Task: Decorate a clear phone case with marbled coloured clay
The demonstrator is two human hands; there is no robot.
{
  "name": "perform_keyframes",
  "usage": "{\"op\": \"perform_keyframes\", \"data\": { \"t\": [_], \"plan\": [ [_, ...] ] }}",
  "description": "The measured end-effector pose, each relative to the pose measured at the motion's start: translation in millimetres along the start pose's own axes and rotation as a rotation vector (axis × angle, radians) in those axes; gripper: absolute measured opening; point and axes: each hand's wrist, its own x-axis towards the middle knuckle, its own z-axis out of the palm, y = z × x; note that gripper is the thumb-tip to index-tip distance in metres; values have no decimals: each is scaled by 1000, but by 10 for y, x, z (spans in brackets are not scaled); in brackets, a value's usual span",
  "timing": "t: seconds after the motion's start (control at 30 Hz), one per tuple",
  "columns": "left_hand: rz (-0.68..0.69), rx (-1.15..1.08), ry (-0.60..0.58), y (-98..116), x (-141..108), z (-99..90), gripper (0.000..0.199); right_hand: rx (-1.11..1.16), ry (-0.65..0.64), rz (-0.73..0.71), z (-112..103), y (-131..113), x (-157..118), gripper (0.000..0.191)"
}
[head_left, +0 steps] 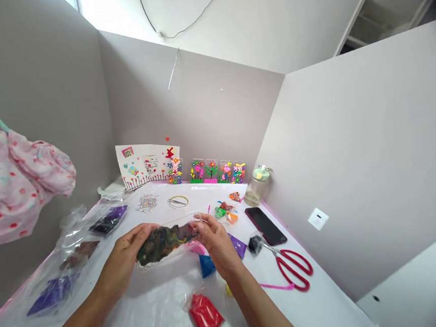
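Observation:
Both hands hold up a clear plastic bag (167, 245) with dark, marbled, multicoloured clay in it, above the middle of the table. My left hand (128, 252) pinches its left end between thumb and fingers. At the other end, my right hand (215, 240) is closed on the upper right corner. Beneath my right wrist lie a blue clay packet (207, 265) and a purple packet (238, 245), both partly covered. Something pink shows behind the bag. Closer to me lies a red clay packet (205, 318).
Red-handled scissors (294, 268), a phone (265, 225) and a bottle (257, 186) are on the right. Packets in clear plastic (54, 295) lie left. Gems (147, 202), a bangle-like ring (178, 202) and decorated cards (211, 170) are further back. A pink spotted cloth (20, 175) hangs left.

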Motion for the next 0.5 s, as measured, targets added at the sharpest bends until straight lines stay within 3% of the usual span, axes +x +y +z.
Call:
{"op": "perform_keyframes", "data": {
  "t": [0.1,0.17,0.3,0.4,0.5],
  "plan": [
    [-98,-58,-34,69,8,45,42,22,-3,-3,-28,-44,26,32],
    [-121,-160,-72,121,12,92,58,103,76,-1,-45,-38,47,31],
    [-18,-234,-297,140,12,229,85,242,245,-3,-60,-10,96,32],
    [-88,-138,-445,73,28,351,65,242,243,8,-31,-11,122,30],
    [-215,-173,-431,-22,107,451,35,184,172,41,-12,-49,148,30]
  ]
}}
